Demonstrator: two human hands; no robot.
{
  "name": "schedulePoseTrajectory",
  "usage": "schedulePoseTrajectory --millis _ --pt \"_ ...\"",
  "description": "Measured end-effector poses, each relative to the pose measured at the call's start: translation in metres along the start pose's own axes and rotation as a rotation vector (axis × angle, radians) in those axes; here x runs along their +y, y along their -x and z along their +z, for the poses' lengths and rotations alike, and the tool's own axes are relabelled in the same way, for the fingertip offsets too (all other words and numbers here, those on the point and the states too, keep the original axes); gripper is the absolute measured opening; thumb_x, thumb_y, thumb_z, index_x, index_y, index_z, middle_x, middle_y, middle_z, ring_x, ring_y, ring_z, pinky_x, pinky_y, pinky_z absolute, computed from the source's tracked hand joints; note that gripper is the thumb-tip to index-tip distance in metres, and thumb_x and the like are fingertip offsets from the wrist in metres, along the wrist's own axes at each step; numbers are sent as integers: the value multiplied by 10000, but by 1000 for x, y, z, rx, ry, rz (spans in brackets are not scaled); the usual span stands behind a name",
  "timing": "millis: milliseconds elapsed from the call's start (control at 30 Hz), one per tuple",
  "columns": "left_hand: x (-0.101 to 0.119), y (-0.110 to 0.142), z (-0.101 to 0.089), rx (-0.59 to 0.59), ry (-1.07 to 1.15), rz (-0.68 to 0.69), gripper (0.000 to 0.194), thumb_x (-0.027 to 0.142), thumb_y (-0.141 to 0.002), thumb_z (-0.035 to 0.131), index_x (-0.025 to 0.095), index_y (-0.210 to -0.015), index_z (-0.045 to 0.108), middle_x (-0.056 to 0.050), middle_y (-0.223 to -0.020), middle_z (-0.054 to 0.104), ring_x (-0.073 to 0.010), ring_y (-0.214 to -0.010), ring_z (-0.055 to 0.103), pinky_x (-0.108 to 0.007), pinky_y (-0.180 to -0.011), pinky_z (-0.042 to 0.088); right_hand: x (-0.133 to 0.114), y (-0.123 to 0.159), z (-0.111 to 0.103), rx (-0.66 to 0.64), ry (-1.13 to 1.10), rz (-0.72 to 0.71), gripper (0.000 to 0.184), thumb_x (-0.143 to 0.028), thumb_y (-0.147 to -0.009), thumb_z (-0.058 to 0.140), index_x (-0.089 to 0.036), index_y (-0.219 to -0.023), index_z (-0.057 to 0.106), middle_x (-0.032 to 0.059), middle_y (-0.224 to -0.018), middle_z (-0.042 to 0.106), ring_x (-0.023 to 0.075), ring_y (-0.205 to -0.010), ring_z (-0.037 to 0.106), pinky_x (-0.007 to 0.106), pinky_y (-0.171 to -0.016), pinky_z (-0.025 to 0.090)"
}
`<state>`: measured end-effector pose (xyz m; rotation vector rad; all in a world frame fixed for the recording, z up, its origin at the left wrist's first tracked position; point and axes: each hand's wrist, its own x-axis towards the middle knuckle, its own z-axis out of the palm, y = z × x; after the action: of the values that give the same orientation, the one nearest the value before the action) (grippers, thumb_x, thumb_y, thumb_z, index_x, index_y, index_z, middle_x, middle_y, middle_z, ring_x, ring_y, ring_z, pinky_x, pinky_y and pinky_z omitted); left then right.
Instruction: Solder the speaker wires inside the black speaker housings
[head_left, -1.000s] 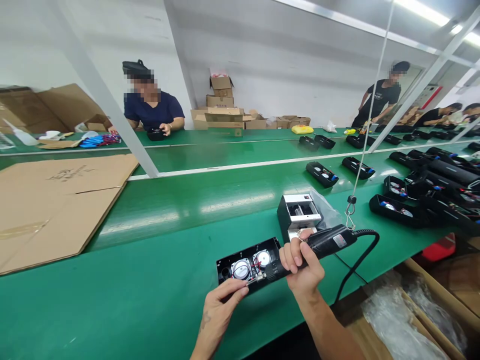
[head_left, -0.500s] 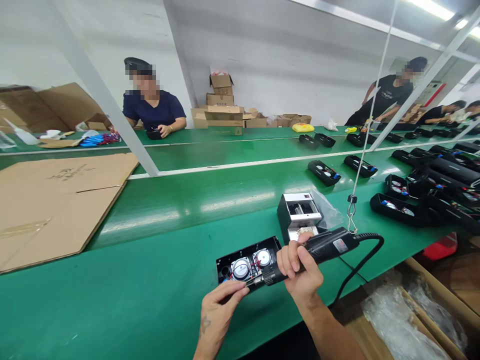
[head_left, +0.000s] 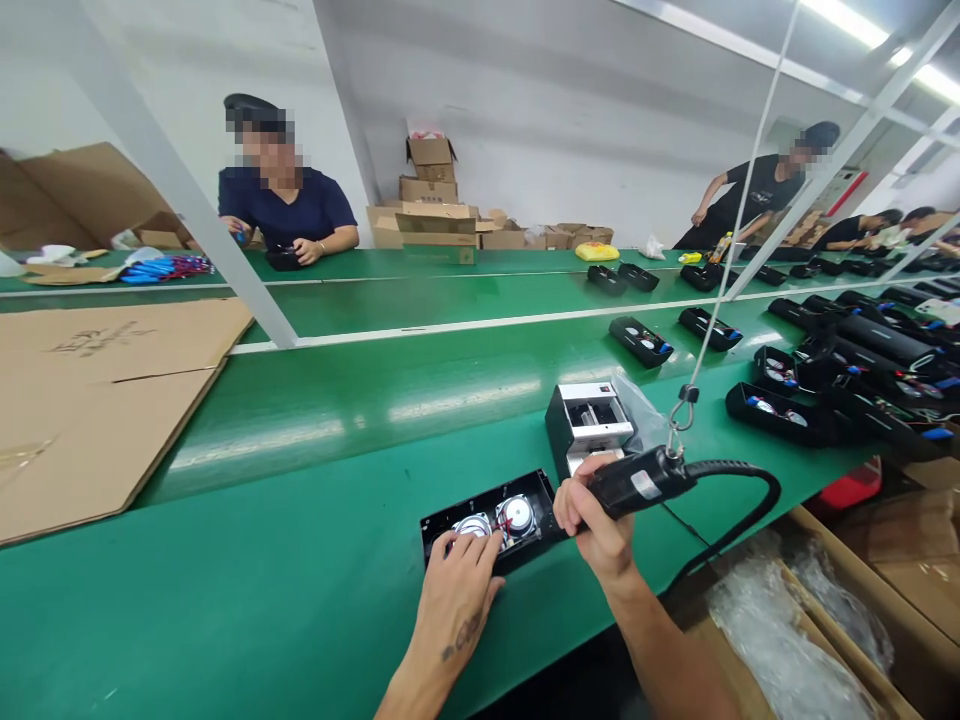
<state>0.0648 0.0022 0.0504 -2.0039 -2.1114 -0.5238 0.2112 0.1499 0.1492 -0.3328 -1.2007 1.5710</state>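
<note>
The power screwdriver is held by the right hand; the left hand's grip cannot be told. Wires could be snagged by its fingers in the box.

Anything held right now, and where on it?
Right hand holds the black power screwdriver by its body. Left hand is over the open black housing; can't tell if it grips anything.
</note>
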Motion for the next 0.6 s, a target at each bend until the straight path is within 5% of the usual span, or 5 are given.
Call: schedulePoseTrajectory --millis 267,600 --pt "-3 -3 11 55 -14 67 170 140 -1018 579 231 -936 696 -3 -788 729 -227 -802 668 -456 -970 473 30 5 -8 -90 51 16 238 -364 -1009 751 -267 -1076 543 -121 -590 477 93 -425 455 226 -445 404" --pt "-5 -3 16 59 6 79 209 151 -1025 557 247 -900 694 -4 -770 733 -222 -797 662 -445 -955 476 33 6 -2 -65 95 37 300 -433 -970 789 -262 -1032 550 -112 -590 497 94 -401 453 238 -428 420"
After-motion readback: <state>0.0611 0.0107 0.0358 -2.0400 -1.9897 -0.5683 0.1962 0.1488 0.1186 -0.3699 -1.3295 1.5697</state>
